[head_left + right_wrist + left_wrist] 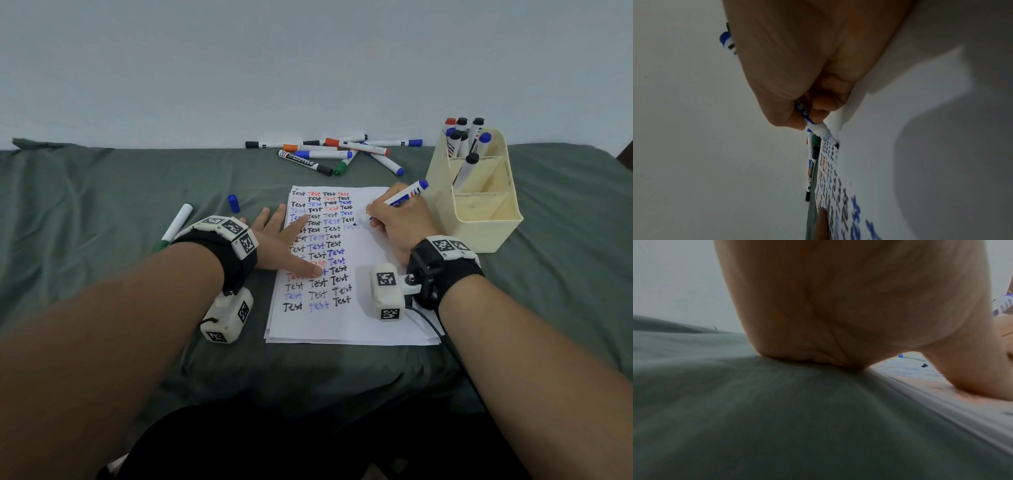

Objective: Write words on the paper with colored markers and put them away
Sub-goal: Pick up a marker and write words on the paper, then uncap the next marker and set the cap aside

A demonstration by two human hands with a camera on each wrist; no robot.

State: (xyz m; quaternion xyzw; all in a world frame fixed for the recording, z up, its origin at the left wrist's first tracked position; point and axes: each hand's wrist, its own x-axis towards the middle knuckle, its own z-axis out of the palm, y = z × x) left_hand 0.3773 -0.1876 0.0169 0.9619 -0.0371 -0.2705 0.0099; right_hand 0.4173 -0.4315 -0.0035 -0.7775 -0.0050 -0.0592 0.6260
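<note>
Both hands are kept on the paper (356, 318), well apart. Its left edge is pressed down by the flat, spread left hand (279, 241). Over its right side, the blue marker (404, 195) is pinched by the curled right hand (399, 221), tip touching the sheet. Beyond the paper lies the blue cap (233, 202), left of it.

A plain pale wall (308, 68) rises behind a wrinkled grey-green cloth (85, 192).
</note>
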